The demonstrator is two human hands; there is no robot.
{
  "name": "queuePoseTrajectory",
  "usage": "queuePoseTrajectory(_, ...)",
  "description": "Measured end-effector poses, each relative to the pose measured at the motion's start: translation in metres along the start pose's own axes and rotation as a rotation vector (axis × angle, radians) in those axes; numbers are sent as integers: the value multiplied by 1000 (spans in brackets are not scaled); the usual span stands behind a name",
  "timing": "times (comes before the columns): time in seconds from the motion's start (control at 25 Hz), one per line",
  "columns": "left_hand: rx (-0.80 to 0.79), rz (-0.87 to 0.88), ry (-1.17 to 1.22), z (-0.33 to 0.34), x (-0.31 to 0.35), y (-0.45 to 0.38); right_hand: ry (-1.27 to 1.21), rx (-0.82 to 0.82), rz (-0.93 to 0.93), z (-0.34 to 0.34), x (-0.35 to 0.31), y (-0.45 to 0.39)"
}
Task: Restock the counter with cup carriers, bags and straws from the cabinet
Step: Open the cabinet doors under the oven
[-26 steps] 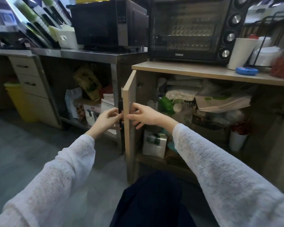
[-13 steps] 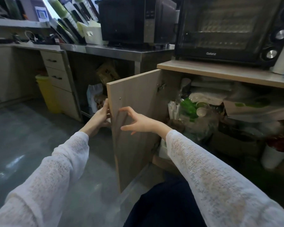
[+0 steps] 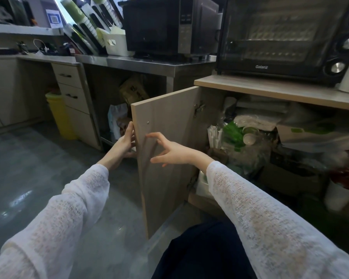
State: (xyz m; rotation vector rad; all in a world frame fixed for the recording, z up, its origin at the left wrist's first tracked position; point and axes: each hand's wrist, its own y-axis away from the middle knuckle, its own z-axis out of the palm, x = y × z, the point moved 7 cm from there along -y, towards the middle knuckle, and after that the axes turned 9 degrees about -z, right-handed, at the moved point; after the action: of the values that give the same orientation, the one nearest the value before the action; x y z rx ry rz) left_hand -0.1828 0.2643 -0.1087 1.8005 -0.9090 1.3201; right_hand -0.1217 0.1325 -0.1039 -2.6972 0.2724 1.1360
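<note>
Straws [image 3: 215, 135] stand upright inside the open cabinet [image 3: 250, 91], right of centre, beside green packets [image 3: 233, 134]. Mid-frame, the left hand [image 3: 125, 140] grips the door [image 3: 167, 150] edge; the right hand [image 3: 169, 151], fingers spread, holds nothing.

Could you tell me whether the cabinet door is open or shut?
Open. The door swings out from its hinge, exposing the straws inside; the left hand holds its edge.
</note>
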Motion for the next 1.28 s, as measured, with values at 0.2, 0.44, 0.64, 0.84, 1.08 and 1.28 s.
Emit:
queuePoseTrajectory(0.2, 65, 13, -4, -8, -7, 9, 23, 16, -3, 4, -4, 10)
queuePoseTrajectory(0.44, 98, 78, -98, -10, -4, 29, 41, 35, 6, 4, -13, 25)
queuePoseTrajectory(0.64, 19, -58, -755, 1, -24, 44, 54, 71, 33, 1, -16, 48)
queuePoseTrajectory(0.84, -14, 87, -805, 35, -9, 50, 68, 141, 79, -8, -11, 76)
queuePoseTrajectory(1.08, -63, 254, -742, 88, 8, 42, 35, 227, 206, -28, 20, 124)
queuePoseTrajectory(1.28, -154, 321, -691, 144, 16, 19, 2, 346, 375, -59, 68, 168)
